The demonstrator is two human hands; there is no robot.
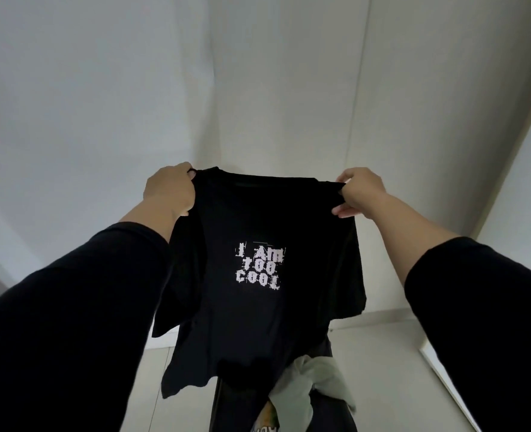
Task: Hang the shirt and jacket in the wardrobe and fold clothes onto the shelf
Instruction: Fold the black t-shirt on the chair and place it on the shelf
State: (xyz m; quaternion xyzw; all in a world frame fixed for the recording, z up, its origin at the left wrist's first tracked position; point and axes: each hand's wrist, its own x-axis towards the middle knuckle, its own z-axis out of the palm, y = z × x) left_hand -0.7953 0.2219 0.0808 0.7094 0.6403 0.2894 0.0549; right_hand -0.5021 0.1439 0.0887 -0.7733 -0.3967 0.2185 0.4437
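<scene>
The black T-shirt [251, 294] hangs in the middle of the frame with its long axis running straight down from the grips, print facing the camera. The left hand [170, 190] pinches one shoulder and the right hand [359, 191] pinches the other at about the same height, neither clearly nearer. At the lower centre, below its hem, a pale garment [317, 386] lies heaped on what may be a dark chair or stand [242, 406], too shadowed to tell which.
</scene>
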